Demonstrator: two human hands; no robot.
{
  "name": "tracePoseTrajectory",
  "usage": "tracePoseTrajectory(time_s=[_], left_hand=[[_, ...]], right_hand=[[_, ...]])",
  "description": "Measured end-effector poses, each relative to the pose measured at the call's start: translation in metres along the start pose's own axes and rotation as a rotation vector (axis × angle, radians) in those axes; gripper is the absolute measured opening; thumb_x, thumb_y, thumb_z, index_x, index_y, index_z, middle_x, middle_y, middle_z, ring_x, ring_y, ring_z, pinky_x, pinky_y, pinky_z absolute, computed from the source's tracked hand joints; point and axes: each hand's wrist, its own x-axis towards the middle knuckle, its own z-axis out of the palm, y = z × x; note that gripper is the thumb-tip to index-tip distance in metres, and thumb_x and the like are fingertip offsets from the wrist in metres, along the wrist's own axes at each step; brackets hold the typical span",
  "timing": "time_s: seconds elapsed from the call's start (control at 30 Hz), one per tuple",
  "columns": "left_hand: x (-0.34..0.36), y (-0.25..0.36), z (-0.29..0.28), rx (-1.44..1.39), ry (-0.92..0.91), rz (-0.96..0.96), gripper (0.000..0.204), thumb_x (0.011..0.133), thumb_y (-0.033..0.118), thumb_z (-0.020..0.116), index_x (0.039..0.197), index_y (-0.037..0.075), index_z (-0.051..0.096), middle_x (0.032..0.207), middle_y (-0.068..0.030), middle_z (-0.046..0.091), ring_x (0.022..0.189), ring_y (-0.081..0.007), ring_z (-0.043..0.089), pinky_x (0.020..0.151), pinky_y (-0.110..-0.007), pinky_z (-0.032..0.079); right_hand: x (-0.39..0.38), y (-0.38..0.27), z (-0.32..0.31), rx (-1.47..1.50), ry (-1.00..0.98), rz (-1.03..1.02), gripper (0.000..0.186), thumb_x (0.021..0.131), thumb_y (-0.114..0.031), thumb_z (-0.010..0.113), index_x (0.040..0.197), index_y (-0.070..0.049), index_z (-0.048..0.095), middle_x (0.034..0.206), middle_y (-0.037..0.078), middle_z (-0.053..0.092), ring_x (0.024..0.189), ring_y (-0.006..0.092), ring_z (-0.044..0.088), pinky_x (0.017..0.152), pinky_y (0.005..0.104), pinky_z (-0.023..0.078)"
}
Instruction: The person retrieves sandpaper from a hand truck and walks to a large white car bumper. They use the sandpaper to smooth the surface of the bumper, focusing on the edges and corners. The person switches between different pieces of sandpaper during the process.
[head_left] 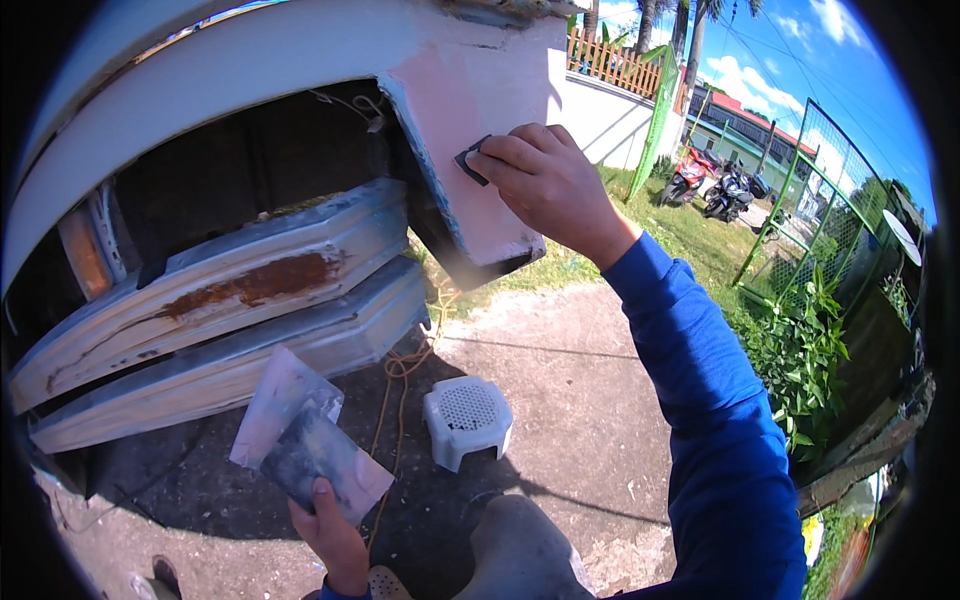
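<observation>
My right hand point(545, 180) presses a small dark sanding block point(470, 162) against the pink-primed corner panel point(450, 110) of a white vehicle body, near its blue-edged left border. My right arm wears a blue sleeve. Low in the view, my left hand point(330, 535) grips two sheets of sandpaper point(300, 435), one pale and one dark grey, fanned upward. The rusted, grey-sanded bumper point(230, 290) runs to the left of the panel.
A small white plastic stool point(466, 418) stands on the concrete below the panel. An orange cord point(400, 370) trails down from the vehicle. Grass, leafy plants, a green wire fence point(820, 190) and parked motorbikes point(715, 185) lie to the right.
</observation>
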Motion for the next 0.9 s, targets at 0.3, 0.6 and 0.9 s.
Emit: tracePoseTrajectory(time_s=[0.3,0.6,0.9], left_hand=[[0.0,-0.001,0.001,-0.048,-0.023,0.019,0.052,0.1,0.023,0.061,0.141,-0.005,0.045,0.133,-0.0152,0.055,0.118,-0.0238,0.056,0.101,-0.037,0.045],[-0.001,-0.004,0.001,0.004,0.006,0.028,0.046,0.1,0.026,0.062,0.129,-0.007,0.051,0.119,-0.0124,0.06,0.104,-0.019,0.058,0.088,-0.033,0.048],[-0.003,0.004,0.011,-0.017,0.035,0.071,0.046,0.101,0.026,0.061,0.13,-0.008,0.052,0.119,-0.0125,0.062,0.105,-0.0189,0.058,0.09,-0.033,0.048]], right_hand=[[-0.089,-0.022,0.003,0.139,-0.204,0.08,0.042,0.073,-0.004,0.071,0.115,-0.009,0.071,0.114,0.005,0.064,0.1,0.025,0.061,0.086,0.0386,0.049],[0.024,0.004,-0.01,0.062,0.207,0.168,0.029,0.082,-0.01,0.073,0.11,-0.016,0.073,0.106,0.001,0.065,0.101,0.0206,0.059,0.09,0.0366,0.046],[0.084,0.026,-0.001,-0.165,0.262,-0.06,0.029,0.085,-0.014,0.073,0.113,-0.019,0.074,0.111,0.0,0.064,0.107,0.0221,0.059,0.095,0.0384,0.048]])
